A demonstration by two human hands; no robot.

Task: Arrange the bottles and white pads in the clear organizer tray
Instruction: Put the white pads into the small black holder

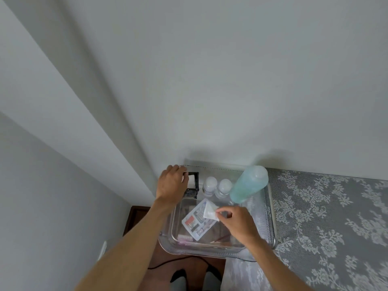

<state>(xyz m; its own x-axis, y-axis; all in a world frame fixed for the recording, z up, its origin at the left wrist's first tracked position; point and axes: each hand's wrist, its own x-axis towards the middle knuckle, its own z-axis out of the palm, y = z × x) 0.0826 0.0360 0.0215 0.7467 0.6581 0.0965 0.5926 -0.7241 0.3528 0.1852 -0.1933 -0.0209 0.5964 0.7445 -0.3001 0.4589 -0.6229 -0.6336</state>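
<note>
A pale grey wall fills most of the frame above a counter covered with a grey floral lace cloth (327, 208) at lower right. A clear plastic organizer tray (272, 208) is seen at lower centre. Within it, two small clear bottles with white caps (217, 186) and a tall translucent teal bottle (248, 183) are stood along the upper edge. A white pad (207, 212) is pinched between the fingers of the right hand (237, 223) above a flat packet of small tools (197, 221). The left hand (172, 182) is laid over a black-framed holder of white pads (193, 183) at the tray's upper-left corner; whether its fingers grip cannot be told.
</note>
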